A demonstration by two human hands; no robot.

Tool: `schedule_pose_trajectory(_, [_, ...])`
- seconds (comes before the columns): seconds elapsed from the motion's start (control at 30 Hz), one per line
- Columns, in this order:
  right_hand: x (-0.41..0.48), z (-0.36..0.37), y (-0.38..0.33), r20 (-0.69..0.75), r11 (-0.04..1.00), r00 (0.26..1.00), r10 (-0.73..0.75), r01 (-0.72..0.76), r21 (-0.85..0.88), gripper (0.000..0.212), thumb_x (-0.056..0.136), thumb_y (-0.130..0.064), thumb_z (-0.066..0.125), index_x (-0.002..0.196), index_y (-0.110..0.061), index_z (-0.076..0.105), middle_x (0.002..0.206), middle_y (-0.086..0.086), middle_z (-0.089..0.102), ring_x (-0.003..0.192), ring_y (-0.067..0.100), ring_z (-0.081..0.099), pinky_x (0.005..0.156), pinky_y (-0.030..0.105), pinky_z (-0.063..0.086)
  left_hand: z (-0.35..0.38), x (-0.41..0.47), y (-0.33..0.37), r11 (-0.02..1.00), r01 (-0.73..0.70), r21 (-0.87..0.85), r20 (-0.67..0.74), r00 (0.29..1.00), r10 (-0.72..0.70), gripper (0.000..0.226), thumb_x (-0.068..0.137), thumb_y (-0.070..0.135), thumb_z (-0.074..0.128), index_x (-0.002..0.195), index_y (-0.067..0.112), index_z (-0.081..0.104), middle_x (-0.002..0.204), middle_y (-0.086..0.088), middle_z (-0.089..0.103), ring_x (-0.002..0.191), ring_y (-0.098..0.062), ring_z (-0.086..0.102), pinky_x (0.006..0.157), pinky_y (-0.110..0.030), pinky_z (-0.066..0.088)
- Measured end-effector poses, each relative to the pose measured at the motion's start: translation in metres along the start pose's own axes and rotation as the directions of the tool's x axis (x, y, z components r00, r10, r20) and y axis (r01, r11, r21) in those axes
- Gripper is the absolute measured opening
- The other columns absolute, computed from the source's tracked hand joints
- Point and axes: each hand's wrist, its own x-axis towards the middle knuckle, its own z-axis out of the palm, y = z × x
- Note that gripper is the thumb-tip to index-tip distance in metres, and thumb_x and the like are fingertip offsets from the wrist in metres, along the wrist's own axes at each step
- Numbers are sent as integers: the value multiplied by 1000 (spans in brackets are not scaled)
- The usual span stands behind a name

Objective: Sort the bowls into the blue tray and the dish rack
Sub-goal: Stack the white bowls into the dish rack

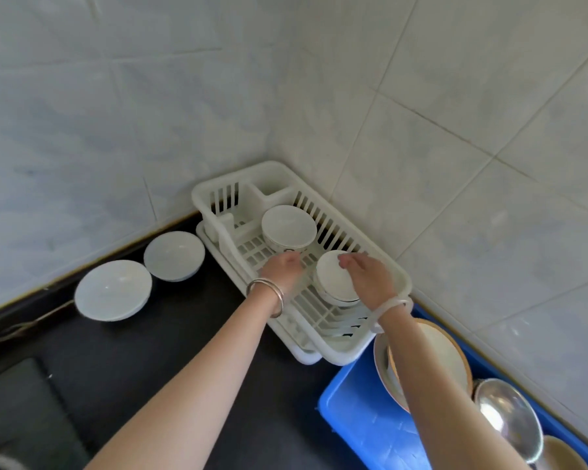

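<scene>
Two white bowls sit inside the white dish rack (392,283), which stands in the corner where the two tiled walls meet, on the dark table (170,337). The far bowl (288,227) rests upright toward the back of the rack, just in front of its small cutlery compartment. The near bowl (333,281) leans on its side nearer the rack's front, close to the slotted wall on the right, its rim facing the far bowl. The right hand (367,278) lies over the near bowl's right side, its fingers (348,261) curved along the top of the rim and touching it; whether they grip the bowl or only rest on it cannot be told. The left hand (283,268) reaches into the rack between the two bowls, its fingers (291,257) loosely curled near the foot of the far bowl with nothing visibly in them, and whether they touch that bowl cannot be told. A metal bangle (269,293) circles the left wrist and a pale translucent bangle (389,308) the right. To the left of the rack, two pale bowls stand on the table: a smaller one (174,256) just beside the rack and a larger one (112,290) next to it, farther from the rack. Right of the rack's near end lies the blue tray (364,418), holding a tan-rimmed bowl (445,361) partly behind the right forearm and a shiny metal bowl (506,418) beyond it.
</scene>
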Motion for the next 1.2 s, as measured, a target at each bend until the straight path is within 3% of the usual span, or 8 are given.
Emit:
schedule_pose_trajectory(0.1, [-28,32,-31,64,982,996,-54,42,182,23,95,-32,43,99,-26,64,95,-7,68,95,18,62,86,33,45,-35,-25,-21,996,-88,34,-114,989,91,42,92,16,48,134,18,47,135,-3,54,124,-18,50,99,-25,38])
schedule_pose_trajectory(0.23, [-44,85,-62,184,965,976,-114,65,254,20,95,-33,43,102,-28,61,84,-16,66,81,4,64,81,27,50,-87,-60,-59,988,-69,141,-343,932,114,39,92,19,50,131,18,50,134,-1,55,123,-16,52,97,-22,35])
schedule_pose_trajectory(0.5, [-28,201,-90,397,989,917,46,-97,109,33,96,-33,39,122,-22,54,104,-2,65,97,21,63,87,37,49,-162,-80,-131,988,109,113,-726,687,7,44,88,11,56,132,13,48,142,-11,45,132,-29,40,110,-41,32])
schedule_pose_trajectory(0.67, [11,243,-103,401,978,900,169,-205,48,52,95,-36,39,141,-14,34,135,12,52,114,27,55,97,37,43,-193,-63,-153,986,165,22,-751,654,-93,61,85,8,59,140,12,35,148,-12,36,136,-29,34,114,-41,27])
schedule_pose_trajectory(0.87, [38,273,-109,372,936,890,264,-329,123,30,94,-20,41,115,0,50,109,21,65,98,37,64,92,50,50,-210,-51,-162,956,95,-277,-689,674,-267,66,83,4,60,141,18,33,141,-9,47,121,-29,53,104,-43,37])
schedule_pose_trajectory(0.93, [38,276,-110,376,867,875,306,-419,271,21,94,-11,40,110,-1,49,108,23,64,100,38,64,89,47,53,-210,-51,-166,947,57,-315,-681,682,-267,64,83,3,60,140,18,35,140,-9,49,121,-28,53,105,-41,37])
schedule_pose_trajectory(1.07, [33,275,-114,383,652,842,379,-537,535,16,90,1,40,104,-4,47,82,22,61,93,37,66,81,41,56,-212,-49,-171,936,27,-351,-668,693,-270,64,83,4,61,139,20,36,139,-8,49,129,-28,44,109,-42,32])
schedule_pose_trajectory(1.2, [20,262,-121,396,581,857,330,-515,630,20,90,3,38,107,-1,47,107,28,60,95,37,65,74,37,55,-215,-49,-176,929,3,-370,-653,711,-262,64,82,3,62,139,19,36,139,-9,49,131,-26,43,109,-42,31])
